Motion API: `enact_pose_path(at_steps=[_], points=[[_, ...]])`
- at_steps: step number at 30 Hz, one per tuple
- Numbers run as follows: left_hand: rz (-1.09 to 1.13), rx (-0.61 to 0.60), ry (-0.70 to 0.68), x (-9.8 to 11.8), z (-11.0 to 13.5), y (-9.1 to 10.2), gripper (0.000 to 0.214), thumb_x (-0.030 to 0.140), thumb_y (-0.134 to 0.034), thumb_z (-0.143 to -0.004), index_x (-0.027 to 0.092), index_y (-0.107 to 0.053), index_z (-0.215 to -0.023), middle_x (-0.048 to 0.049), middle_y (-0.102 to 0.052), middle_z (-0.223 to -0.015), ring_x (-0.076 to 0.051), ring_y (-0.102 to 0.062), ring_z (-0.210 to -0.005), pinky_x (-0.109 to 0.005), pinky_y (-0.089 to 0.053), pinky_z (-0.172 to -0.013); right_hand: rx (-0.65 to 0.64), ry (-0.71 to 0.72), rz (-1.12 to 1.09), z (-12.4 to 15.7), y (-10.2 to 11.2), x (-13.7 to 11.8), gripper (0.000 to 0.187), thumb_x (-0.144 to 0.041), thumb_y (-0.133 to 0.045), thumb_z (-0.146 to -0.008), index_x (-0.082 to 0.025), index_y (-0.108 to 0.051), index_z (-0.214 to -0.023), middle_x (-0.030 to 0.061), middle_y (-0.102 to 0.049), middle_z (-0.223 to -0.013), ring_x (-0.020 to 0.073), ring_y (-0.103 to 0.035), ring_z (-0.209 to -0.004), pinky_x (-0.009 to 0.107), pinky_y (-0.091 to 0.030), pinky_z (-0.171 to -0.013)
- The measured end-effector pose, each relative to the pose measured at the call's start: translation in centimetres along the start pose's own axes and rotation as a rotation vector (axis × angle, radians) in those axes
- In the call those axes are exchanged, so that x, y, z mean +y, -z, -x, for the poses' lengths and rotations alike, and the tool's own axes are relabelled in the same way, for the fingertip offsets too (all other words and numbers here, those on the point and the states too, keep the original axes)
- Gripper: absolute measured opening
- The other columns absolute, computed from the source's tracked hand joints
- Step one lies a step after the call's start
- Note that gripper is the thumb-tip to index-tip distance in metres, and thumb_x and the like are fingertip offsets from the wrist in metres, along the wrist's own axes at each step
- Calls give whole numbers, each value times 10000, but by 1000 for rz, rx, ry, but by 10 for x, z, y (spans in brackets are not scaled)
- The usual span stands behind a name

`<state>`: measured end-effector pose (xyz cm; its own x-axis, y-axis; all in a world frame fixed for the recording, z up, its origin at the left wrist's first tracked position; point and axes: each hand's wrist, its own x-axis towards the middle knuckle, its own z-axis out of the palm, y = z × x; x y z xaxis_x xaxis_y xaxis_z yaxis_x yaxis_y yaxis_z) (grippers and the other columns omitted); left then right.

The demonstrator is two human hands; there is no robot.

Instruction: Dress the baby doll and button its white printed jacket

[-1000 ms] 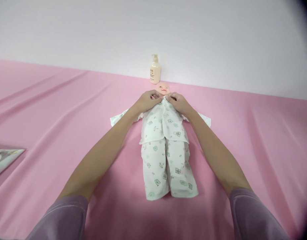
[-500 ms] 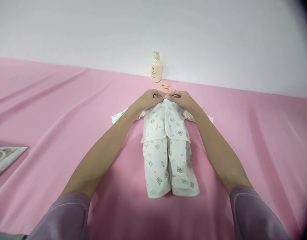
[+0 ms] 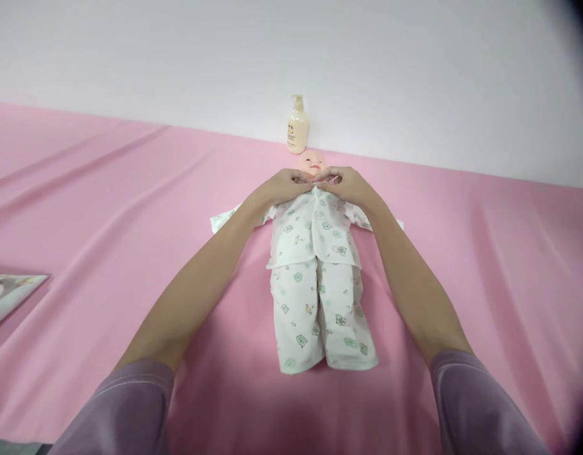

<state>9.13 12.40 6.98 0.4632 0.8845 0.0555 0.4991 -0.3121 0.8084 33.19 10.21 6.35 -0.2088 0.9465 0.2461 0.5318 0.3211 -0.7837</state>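
A baby doll (image 3: 312,162) lies on its back with its head toward the wall. It wears a white patterned top (image 3: 296,230) with a front opening and matching trousers (image 3: 298,316). At the doll's neck, my left hand (image 3: 289,185) pinches the collar edge of the top. From the other side my right hand (image 3: 343,184) pinches the same collar, its fingertips meeting those of my left hand. The fingers hide the exact fastening at the neck. Both sleeves of the top stretch outward, partly behind my forearms.
A cream pump bottle (image 3: 298,131) stands just beyond the doll's head, close to the white wall (image 3: 415,82). A pink sheet (image 3: 106,253) with creases covers the surface. At the left edge lies a flat printed packet (image 3: 16,297), partly cut off.
Both hands stay at the doll's collar with only slight finger movement. The whole view has shifted a little.
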Motion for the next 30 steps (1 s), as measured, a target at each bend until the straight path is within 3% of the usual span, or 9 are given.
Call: enact_pose_path(at_steps=[3, 7, 12, 17, 20, 24, 30], points=[[13, 21, 10, -1, 1, -2, 364, 494, -810, -953, 211, -886, -1169, -96, -865, -1347, -294, -782, -1238, -355, -622, -1034, 20, 16, 10, 1, 0, -1, 328, -484, -928, -856, -200, -903, -1019, 84, -855, -1133, 212, -662, -929, 355, -541, -875], [44, 15, 13, 0, 3, -1, 326, 460, -818, -970, 217, -879, -1178, -93, -862, -1356, -282, -781, -1244, -364, -607, -1081, 86, -64, -113, 3, 0, 4, 451, -554, -1012, -751, -182, -893, -977, 85, -843, -1014, 212, -668, -875, 338, -533, -786], [23, 20, 23, 2, 3, 1, 333, 459, -822, -980, 221, -877, -1207, -95, -853, -1350, -274, -775, -1231, -366, -601, -1091, 121, -157, -288, 5, -3, 8, 577, -587, -1097, -624, -185, -898, -987, 87, -846, -966, 223, -714, -858, 341, -577, -746], [27, -5, 28, 1, 2, 3, 319, 466, -849, -941, 224, -881, -1146, -94, -850, -1335, -284, -769, -1217, -361, -608, -1057, 139, -175, -303, 5, -5, 4, 621, -594, -1119, -573, -169, -891, -964, 87, -830, -906, 221, -704, -823, 330, -562, -693], [45, -1, 23, -1, 1, 0, 303, 464, -849, -928, 225, -871, -1113, -88, -851, -1316, -284, -768, -1207, -356, -598, -1047, 141, -161, -246, 4, -4, 3, 614, -612, -1095, -613, -167, -888, -981, 82, -818, -884, 226, -695, -817, 338, -555, -693], [28, 87, 56, -4, -3, -8, 308, 469, -796, -957, 225, -834, -1141, -84, -847, -1276, -269, -764, -1166, -374, -575, -1039, 177, -39, -99, 4, -2, 4, 489, -573, -1011, -768, -199, -875, -1052, 92, -848, -1046, 232, -717, -919, 363, -592, -822], [-6, 138, 50, -1, -3, -12, 297, 448, -720, -1038, 197, -768, -1188, -102, -826, -1296, -260, -748, -1162, -384, -555, -1032, 167, 34, 175, 11, -1, -13, 371, -562, -878, -950, -222, -750, -1027, 97, -817, -1112, 256, -699, -955, 418, -588, -945]])
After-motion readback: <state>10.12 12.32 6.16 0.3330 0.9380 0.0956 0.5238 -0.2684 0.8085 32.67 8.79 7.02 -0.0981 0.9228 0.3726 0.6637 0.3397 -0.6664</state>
